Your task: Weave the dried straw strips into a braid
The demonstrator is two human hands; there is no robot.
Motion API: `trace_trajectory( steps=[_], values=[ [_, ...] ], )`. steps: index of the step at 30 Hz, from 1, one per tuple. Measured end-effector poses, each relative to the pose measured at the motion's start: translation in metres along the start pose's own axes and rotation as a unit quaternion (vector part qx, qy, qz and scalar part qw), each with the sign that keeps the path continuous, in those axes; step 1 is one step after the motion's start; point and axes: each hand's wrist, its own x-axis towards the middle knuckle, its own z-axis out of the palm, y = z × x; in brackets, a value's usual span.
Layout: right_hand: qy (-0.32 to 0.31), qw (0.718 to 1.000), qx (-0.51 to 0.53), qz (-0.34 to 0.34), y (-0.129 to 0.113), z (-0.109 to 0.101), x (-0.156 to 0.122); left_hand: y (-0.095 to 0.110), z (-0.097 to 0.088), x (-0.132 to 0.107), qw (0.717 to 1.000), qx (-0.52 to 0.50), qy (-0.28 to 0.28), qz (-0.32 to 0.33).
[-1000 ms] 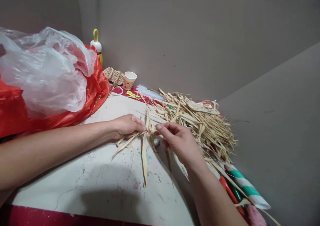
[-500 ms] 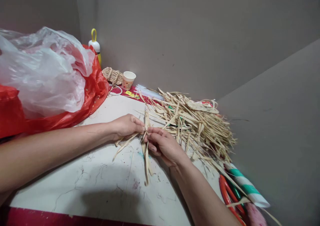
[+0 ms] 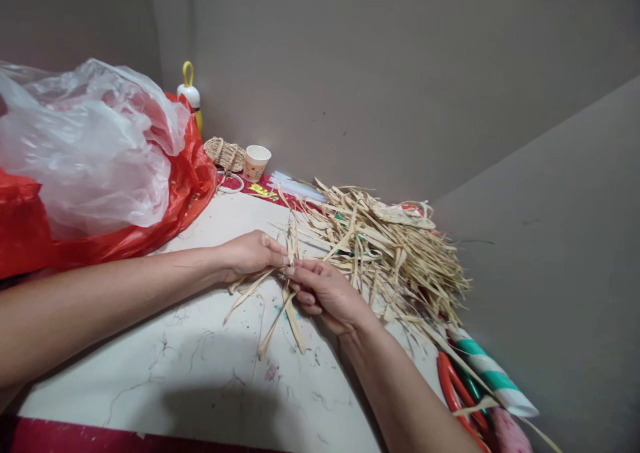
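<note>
My left hand (image 3: 259,253) pinches dry straw strips (image 3: 293,241) from the left, close to where several of them cross. Against it, my right hand (image 3: 323,289) has thumb and forefinger closed on the same strips from the right. Their crossing point is mostly covered by my fingertips. Loose ends (image 3: 295,323) hang toward me below the fingers, and other ends stick out to the left and away. A large heap of dry straw strips (image 3: 400,239) lies just beyond and right of my right hand.
A white board (image 3: 200,346) covers the table. Left are a clear plastic bag (image 3: 100,153) and a red bag (image 3: 195,186). Behind stand a paper cup (image 3: 257,164), a woven straw piece (image 3: 225,154) and a yellow-and-white bottle (image 3: 189,95). Red-handled scissors (image 3: 447,373) and a striped roll (image 3: 493,373) lie right.
One hanging strip end has swung left, so the ends below my fingers now spread apart. My right fingertips have shifted slightly left, nearer the left ones.
</note>
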Motion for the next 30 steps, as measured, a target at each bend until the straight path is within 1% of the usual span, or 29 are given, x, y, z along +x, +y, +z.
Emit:
trace_trajectory(
  steps=[8,11,15,18,21,26,30],
  values=[
    [0.004,0.998,0.065,0.025,0.000,-0.006,0.001,0.000,-0.002,0.002,1.000,-0.001,-0.018,0.010],
    [-0.013,0.996,0.080,0.041,0.001,-0.008,0.002,-0.001,-0.001,0.002,1.000,0.005,-0.014,0.007],
    [-0.037,0.990,0.115,0.067,0.002,-0.008,0.003,-0.008,-0.001,0.006,0.999,-0.007,-0.011,0.050],
    [-0.037,0.989,0.123,0.076,0.001,-0.006,0.002,-0.014,-0.003,0.009,0.996,0.031,-0.015,0.082],
    [-0.040,0.991,0.106,0.072,0.001,-0.004,0.002,-0.014,-0.005,0.009,0.992,0.071,-0.016,0.101],
    [-0.017,0.991,0.109,0.072,0.002,-0.002,0.002,-0.010,-0.004,0.007,0.989,0.116,0.024,0.084],
    [-0.033,0.989,0.121,0.075,0.003,-0.001,0.001,-0.009,-0.003,0.005,0.985,0.144,0.032,0.090]
  ],
)
